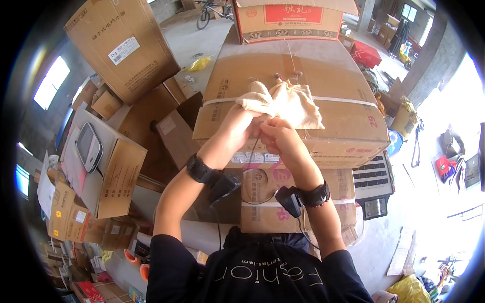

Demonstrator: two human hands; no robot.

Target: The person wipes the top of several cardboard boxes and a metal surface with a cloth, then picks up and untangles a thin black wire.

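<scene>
A cream cloth (295,106) lies bunched on top of a large cardboard box (341,83). My left hand (238,125) grips its gathered near edge, and a fold of the fabric covers most of the fingers. Close beside it, my right hand (278,134) has thumb and forefinger pinched together at that same edge; the fingertips are partly hidden. From between the hands a thin dark cord (253,153) hangs down and loops in front of the boxes. Two small dark reddish pieces (288,74) sit behind the cloth, with a thin string running away from one of them.
A second cardboard box (261,216) supports the large one. At the back stands an open printed carton (288,22). To the left are a tall box (125,49) and a box bearing a grey-framed device (89,147). A panel with dark cells (373,174) is at right.
</scene>
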